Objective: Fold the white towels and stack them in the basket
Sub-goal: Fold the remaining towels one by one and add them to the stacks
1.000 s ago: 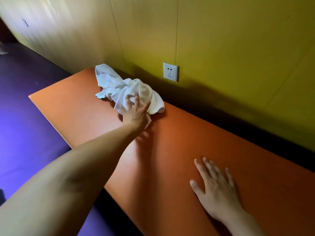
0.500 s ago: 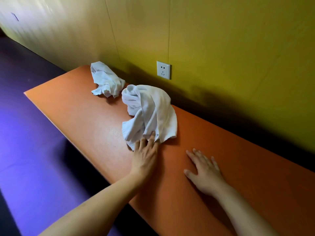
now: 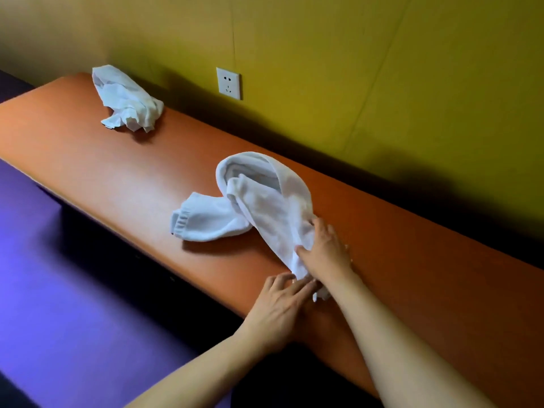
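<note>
Left hand (image 3: 278,307) at the near edge of the orange bench (image 3: 123,184), fingers fairly straight and laid against the lowest tip of the near white towel (image 3: 265,201); no pinch evident, fingertips partly hidden under the right wrist. Right hand (image 3: 325,248) just beyond, thumb and fingers closed round the narrow near end of that same towel, grasping it against the bench surface. Forearms crossing closely at the towel's tip.

Near white towel unfolded, rumpled: running up and away from the hands as a twisted band, arching over in a loop toward the wall, with a bunched end lying flat to the left. Resting on the bench throughout.

Second white towel (image 3: 126,100) crumpled in a heap at the far left end of the bench, well apart from the first, touched by neither hand.

White wall socket (image 3: 228,83) on the yellow wall (image 3: 382,69) behind. Purple floor (image 3: 59,290) to the left.
</note>
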The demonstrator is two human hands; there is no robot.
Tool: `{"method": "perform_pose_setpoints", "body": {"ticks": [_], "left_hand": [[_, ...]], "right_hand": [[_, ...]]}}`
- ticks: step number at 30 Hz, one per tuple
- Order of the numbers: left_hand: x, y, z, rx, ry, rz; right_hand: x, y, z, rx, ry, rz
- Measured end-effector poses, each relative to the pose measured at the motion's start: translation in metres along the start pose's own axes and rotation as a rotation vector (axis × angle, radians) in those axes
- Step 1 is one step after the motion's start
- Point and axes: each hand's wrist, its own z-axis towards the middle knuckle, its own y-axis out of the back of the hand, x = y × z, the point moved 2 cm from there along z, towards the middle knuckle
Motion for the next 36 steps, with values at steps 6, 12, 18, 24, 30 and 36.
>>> {"method": "perform_pose_setpoints", "body": {"ticks": [6, 12, 18, 24, 30, 36], "left_hand": [[0.005, 0.041, 0.004, -0.317, 0.13, -0.075], [0.036, 0.102, 0.062, -0.529, 0.202, 0.133], [0.036, 0.094, 0.117, -0.098, 0.17, 0.244], [0.015, 0.089, 0.132, -0.051, 0.232, 0.104], [-0.011, 0.097, 0.144, 0.189, 0.419, -0.014], [-0.014, 0.134, 0.123, 0.432, 0.503, -0.018]], "right_hand": [[-0.044, 0.031, -0.022, -0.18, -0.012, 0.184], [-0.081, 0.094, -0.042, -0.475, 0.117, 0.37], [-0.106, 0.167, -0.062, -0.616, 0.26, 0.351], [-0.131, 0.219, -0.1, -0.632, 0.315, 0.188], [-0.149, 0.253, -0.123, -0.662, 0.267, 0.045], [-0.196, 0.27, -0.139, -0.607, 0.126, -0.144]]}}
